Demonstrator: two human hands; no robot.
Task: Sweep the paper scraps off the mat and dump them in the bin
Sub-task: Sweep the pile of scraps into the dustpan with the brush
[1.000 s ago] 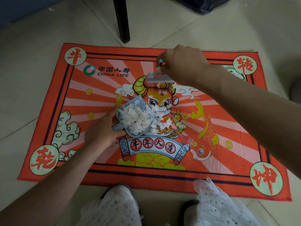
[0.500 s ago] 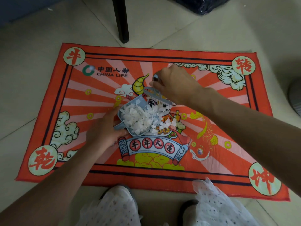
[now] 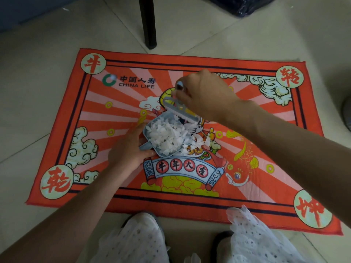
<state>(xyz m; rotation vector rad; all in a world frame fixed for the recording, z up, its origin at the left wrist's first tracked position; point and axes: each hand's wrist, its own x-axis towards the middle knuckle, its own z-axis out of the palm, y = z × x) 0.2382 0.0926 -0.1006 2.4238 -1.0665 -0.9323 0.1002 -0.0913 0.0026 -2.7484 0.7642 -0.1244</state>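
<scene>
left hand (image 3: 127,151) grips the small grey-blue plastic dustpan (image 3: 152,137) heaped with white paper scraps (image 3: 167,136), right hand (image 3: 203,93) pinching the matching grey-blue brush (image 3: 177,109) on the red printed mat (image 3: 190,198)

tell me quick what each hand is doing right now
Left hand: grips the small dustpan by its handle.
Right hand: grips the small brush.

The mat (image 3: 266,190) lies bare along its left edge, near edge and right half — room to pass there. Its middle is taken up by the dustpan (image 3: 150,137) heaped with paper scraps (image 3: 167,137) and the brush (image 3: 178,109). Just beyond the far edge stands a dark furniture leg (image 3: 149,23) — and a black bag (image 3: 247,4) sits on the floor (image 3: 38,92) farther right.
</scene>
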